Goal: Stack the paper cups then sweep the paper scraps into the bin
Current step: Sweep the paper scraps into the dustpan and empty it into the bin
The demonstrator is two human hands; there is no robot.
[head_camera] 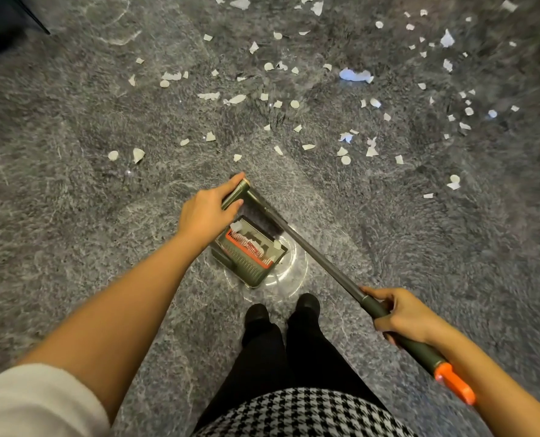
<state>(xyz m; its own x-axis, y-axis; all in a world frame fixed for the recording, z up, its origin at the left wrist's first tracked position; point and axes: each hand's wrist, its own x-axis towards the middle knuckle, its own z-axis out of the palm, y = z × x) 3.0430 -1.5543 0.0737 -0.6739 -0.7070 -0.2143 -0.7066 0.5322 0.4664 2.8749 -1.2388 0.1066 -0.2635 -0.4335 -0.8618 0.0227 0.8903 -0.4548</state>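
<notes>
The white torn paper scraps [138, 154] lie scattered over the grey marbled stone floor [73, 216], most of them in a wide band ahead of the person and well apart from the feet. A few scraps rest inside the dark green rectangular plastic dustpan [253, 266], which sits on the floor just ahead of the black shoes [256, 313]. A red toothed comb strip [246, 246] runs across the pan.

Left arm: extended forward and down, forearm bare, white sleeve [25, 402] pushed up at the elbow. The left hand [205, 212] grips the top of the green cylindrical dustpan handle [232, 197]. The fingers curl together over the handle's far side, with the thumb along the near side.

Right arm: bent, forearm angled inward. The right hand [404, 316] grips the long broom pole [319, 263] on its dark green sleeve, fingers wrapped round it and close together. The index finger lies forward along the shaft. The orange plastic end cap [455, 384] projects behind the wrist.

The pole slants from the right hand down to the far side of the dustpan, passing just beside the dustpan handle. The dark bristles [270, 227] show at the pan's far edge. Whether they touch the pan cannot be told.

Black trousers [309, 351] and a black-and-white houndstooth garment [294, 411] fill the lower centre.
</notes>
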